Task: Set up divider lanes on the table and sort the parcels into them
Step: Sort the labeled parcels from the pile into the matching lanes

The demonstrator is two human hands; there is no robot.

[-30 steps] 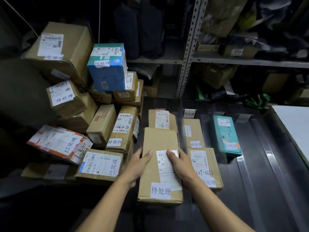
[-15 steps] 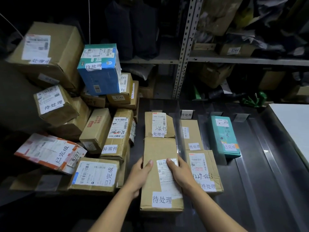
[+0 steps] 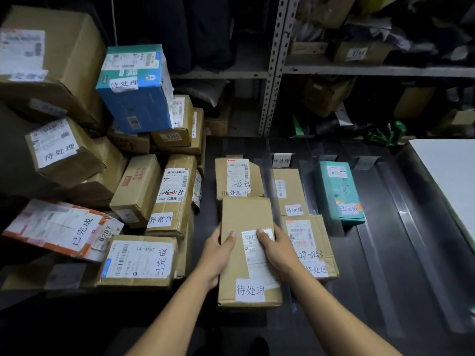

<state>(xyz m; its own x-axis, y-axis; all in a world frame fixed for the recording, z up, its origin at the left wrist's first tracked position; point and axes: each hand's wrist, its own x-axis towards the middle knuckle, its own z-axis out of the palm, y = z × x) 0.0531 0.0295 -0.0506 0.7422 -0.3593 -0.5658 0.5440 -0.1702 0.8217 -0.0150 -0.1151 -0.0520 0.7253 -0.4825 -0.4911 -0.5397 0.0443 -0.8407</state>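
Dark table (image 3: 424, 265), long brown parcel (image 3: 246, 219), white labels

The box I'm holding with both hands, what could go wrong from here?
1. The held box reads 待处理, but it lies in line with a box tagged 处理中, while the 待处理 sign and two 待处理 boxes sit one lane right. It may be in the wrong lane.
2. The left hand works close to the pile; the blue box perches tilted on top and might slide if bumped.
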